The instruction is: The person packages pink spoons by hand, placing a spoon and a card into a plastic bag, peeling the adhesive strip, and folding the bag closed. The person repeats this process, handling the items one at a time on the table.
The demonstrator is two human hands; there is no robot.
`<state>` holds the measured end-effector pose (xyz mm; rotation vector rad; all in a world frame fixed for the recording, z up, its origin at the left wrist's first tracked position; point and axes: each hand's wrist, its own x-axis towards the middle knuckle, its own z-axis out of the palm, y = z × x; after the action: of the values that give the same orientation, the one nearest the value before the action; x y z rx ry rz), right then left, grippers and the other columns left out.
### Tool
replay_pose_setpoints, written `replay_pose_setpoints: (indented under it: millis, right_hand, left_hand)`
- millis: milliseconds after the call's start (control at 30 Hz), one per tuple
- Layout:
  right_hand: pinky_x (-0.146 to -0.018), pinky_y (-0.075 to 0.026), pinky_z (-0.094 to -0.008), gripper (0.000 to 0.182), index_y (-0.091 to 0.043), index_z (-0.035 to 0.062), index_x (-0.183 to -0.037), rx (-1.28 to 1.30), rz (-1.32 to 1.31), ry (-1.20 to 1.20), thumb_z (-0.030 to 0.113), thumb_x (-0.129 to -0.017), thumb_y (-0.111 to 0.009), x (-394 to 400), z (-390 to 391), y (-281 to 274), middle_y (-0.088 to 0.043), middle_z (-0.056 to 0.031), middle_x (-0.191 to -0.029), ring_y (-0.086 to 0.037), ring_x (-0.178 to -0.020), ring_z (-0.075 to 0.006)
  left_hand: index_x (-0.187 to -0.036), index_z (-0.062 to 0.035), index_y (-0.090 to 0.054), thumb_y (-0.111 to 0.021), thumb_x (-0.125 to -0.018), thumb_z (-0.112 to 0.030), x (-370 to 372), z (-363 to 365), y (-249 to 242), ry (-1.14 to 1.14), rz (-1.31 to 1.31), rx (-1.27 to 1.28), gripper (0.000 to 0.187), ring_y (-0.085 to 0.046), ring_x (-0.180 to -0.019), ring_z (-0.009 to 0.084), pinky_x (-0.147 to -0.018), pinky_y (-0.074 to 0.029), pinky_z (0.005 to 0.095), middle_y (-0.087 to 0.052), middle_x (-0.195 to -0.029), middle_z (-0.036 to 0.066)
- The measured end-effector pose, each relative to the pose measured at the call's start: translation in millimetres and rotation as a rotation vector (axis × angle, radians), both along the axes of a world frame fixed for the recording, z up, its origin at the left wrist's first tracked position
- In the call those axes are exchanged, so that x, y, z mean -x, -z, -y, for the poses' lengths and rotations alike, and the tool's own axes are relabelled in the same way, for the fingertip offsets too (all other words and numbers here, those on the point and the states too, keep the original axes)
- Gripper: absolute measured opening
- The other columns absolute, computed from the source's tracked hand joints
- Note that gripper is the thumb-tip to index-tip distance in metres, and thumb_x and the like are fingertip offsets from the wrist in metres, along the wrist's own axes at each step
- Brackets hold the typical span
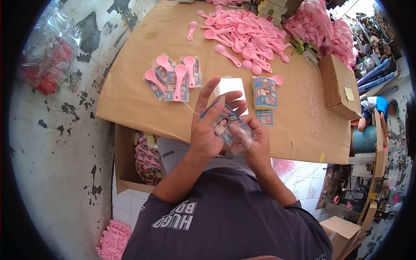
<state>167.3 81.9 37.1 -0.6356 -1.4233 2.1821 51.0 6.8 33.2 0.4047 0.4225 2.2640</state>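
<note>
In the head view my left hand (209,125) holds a blue printed card in a clear plastic bag (223,123) between thumb and fingers, over the table's near edge. My right hand (256,143) grips the lower right end of the same bag. Just beyond them lies a white stack (232,89), partly hidden by my fingers. A stack of blue cards (264,93) sits to its right, with a pink spoon (276,79) by its top. At the left are several bagged cards with pink spoons (180,82) on them.
A big pile of pink spoons (242,32) covers the far part of the brown table (130,95). An open cardboard box (340,86) stands at the right edge. Another box (125,160) with packed items is below left. Another person (377,106) is at the far right.
</note>
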Motion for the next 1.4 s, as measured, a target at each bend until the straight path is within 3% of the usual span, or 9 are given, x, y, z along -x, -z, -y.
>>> replay_pose_setpoints:
  millis: [233, 367, 467, 533, 667, 800, 900, 1100, 1400]
  right_hand:
    - [-0.066, -0.045, -0.0225, 0.025, -0.053, 0.0077, -0.093, -0.216, -0.052, 0.087, 0.012, -0.093, -0.078, 9, -7, 19, -0.058, 0.0018, -0.090, -0.054, -0.082, -0.0034]
    - [-0.070, -0.046, -0.0241, 0.030, -0.054, 0.0066, -0.102, -0.209, -0.104, 0.134, 0.007, -0.088, -0.081, 12, -1, 15, -0.053, 0.0005, -0.094, -0.053, -0.088, -0.0047]
    - [-0.069, -0.048, -0.0276, 0.032, -0.060, 0.0052, -0.103, -0.614, 0.018, 0.296, 0.002, -0.082, -0.084, 5, 2, 3, -0.055, -0.0036, -0.095, -0.057, -0.086, -0.0094]
    - [-0.064, -0.047, -0.0244, 0.026, -0.067, 0.0054, -0.102, -1.274, -0.019, 0.180, 0.002, -0.081, -0.083, -2, -7, 0, -0.060, -0.0064, -0.096, -0.058, -0.078, -0.0119]
    - [-0.063, -0.051, -0.0321, 0.023, -0.073, 0.0056, -0.097, -1.362, -0.069, 0.022, -0.001, -0.077, -0.083, -10, -23, -15, -0.062, -0.0081, -0.091, -0.063, -0.076, -0.0196]
    - [-0.055, -0.045, -0.0285, 0.007, -0.071, 0.0036, -0.096, -1.349, 0.188, 0.161, 0.009, -0.092, -0.071, 11, -87, -49, -0.069, -0.0073, -0.082, -0.059, -0.064, -0.0129]
    - [-0.069, -0.051, -0.0363, 0.015, -0.070, 0.0011, -0.098, -1.379, 0.327, 0.082, 0.015, -0.096, -0.066, 45, -151, -52, -0.070, -0.0107, -0.084, -0.065, -0.073, -0.0238]
    - [-0.077, -0.052, -0.0410, 0.021, -0.069, 0.0005, -0.112, -1.576, 0.399, 0.000, 0.012, -0.094, -0.065, 81, -234, 3, -0.072, -0.0156, -0.101, -0.067, -0.089, -0.0305]
    - [-0.072, -0.049, -0.0297, 0.019, -0.067, 0.0025, -0.104, -1.124, 0.511, -0.275, 0.013, -0.090, -0.073, 84, -263, 9, -0.061, -0.0055, -0.087, -0.057, -0.080, -0.0132]
  left_hand:
    - [-0.152, -0.0088, -0.037, -0.055, -0.106, -0.016, -14, -8, -2, 0.002, -0.084, 0.021, 0.050, -0.064, -0.090, 0.0173, -0.083, -0.058, 0.0354, -0.064, -0.103, 0.012]
    - [-0.151, -0.0069, -0.037, -0.057, -0.106, -0.019, -11, -6, 1, -0.001, -0.098, 0.051, 0.051, -0.062, -0.088, 0.0152, -0.082, -0.057, 0.0349, -0.062, -0.097, 0.009]
    - [-0.148, -0.0056, -0.040, -0.058, -0.106, -0.021, -3, -1, 6, -0.002, -0.074, 0.141, 0.048, -0.061, -0.086, 0.0132, -0.081, -0.056, 0.0340, -0.061, -0.096, 0.007]
    - [-0.141, -0.0050, -0.047, -0.061, -0.104, -0.019, 9, 2, 11, -0.080, 0.122, 0.184, 0.042, -0.062, -0.081, 0.0137, -0.077, -0.056, 0.0331, -0.062, -0.091, 0.005]
    - [-0.137, -0.0061, -0.052, -0.061, -0.105, -0.023, 43, 24, 26, -0.178, 0.229, 0.140, 0.037, -0.059, -0.080, 0.0107, -0.083, -0.055, 0.0312, -0.061, -0.094, 0.003]
    - [-0.137, -0.0070, -0.054, -0.062, -0.104, -0.025, 51, 39, 26, -0.260, 0.184, 0.109, 0.038, -0.062, -0.082, 0.0114, -0.087, -0.055, 0.0333, -0.063, -0.098, 0.003]
    - [-0.138, -0.0067, -0.052, -0.060, -0.105, -0.030, 34, 41, 15, -0.215, 0.150, 0.145, 0.042, -0.064, -0.085, 0.0129, -0.090, -0.056, 0.0360, -0.064, -0.099, 0.004]
    - [-0.140, -0.0058, -0.046, -0.060, -0.105, -0.033, 5, 49, 27, -0.123, 0.076, 0.185, 0.046, -0.065, -0.090, 0.0168, -0.092, -0.056, 0.0417, -0.064, -0.100, 0.007]
    - [-0.140, -0.0040, -0.044, -0.058, -0.106, -0.033, -1, 48, 29, -0.129, -0.057, 0.262, 0.047, -0.065, -0.091, 0.0180, -0.094, -0.056, 0.0441, -0.063, -0.099, 0.008]
